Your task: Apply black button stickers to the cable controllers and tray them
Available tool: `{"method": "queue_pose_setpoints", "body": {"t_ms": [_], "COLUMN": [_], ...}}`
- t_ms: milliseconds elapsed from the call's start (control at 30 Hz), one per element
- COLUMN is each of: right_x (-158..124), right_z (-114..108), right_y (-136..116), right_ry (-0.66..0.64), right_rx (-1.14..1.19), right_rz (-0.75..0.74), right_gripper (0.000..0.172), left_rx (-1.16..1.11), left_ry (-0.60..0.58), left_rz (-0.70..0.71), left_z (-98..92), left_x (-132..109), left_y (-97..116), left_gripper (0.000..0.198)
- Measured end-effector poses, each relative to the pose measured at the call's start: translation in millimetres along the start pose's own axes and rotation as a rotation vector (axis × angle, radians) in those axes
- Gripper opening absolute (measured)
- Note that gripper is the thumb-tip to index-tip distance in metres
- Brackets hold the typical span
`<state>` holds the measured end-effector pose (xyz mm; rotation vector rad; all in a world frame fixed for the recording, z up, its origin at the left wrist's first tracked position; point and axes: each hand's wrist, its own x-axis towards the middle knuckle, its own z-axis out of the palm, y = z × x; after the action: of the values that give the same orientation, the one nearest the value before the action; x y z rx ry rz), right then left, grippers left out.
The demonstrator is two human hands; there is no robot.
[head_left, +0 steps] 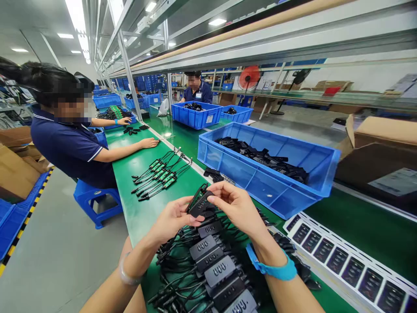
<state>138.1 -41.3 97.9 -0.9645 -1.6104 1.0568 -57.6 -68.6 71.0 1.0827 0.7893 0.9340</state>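
My left hand (pixel 171 219) and my right hand (pixel 236 204) both pinch one small black plastic module (pixel 201 203) with a thin cable, held just above the green bench (pixel 140 208). The left fingers grip its near end, the right fingers its far end. Directly below lies a row of several black cabled modules (pixel 215 265) with oval slots on top, stretching toward me. A blue band (pixel 276 270) circles my right wrist.
A large blue bin (pixel 260 182) of black parts stands right of my hands. Green circuit boards with leads (pixel 161 174) lie ahead. A sheet of dark labels (pixel 345 258) lies at right. A seated co-worker's hand (pixel 149 142) rests on the bench; cardboard box (pixel 384 143) far right.
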Motion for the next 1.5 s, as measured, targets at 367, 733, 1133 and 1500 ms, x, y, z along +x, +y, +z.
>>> {"method": "queue_pose_setpoints", "body": {"t_ms": [367,733,1133,1500], "right_x": [0,-3,17,54], "right_z": [3,20,-65,-61], "right_y": [10,19,32,124], "right_ry": [0.028,-0.001,0.698,0.269], "right_rx": [0.147,0.294,0.755,-0.804], "right_rz": [0.069,-0.018,0.069,0.121], "right_gripper": [0.036,0.037,0.028,0.016], "left_rx": [0.272,0.759,0.987,1.559], "left_ry": [0.021,0.097,0.018,0.415], "left_rz": [0.119,0.308,0.054,0.06], "left_z": [16.0,17.8,6.1,-58.3], "left_x": [-8,-17,-12,35], "left_y": [-1,8,-15,-26], "left_gripper": [0.044,0.027,0.028,0.044]}}
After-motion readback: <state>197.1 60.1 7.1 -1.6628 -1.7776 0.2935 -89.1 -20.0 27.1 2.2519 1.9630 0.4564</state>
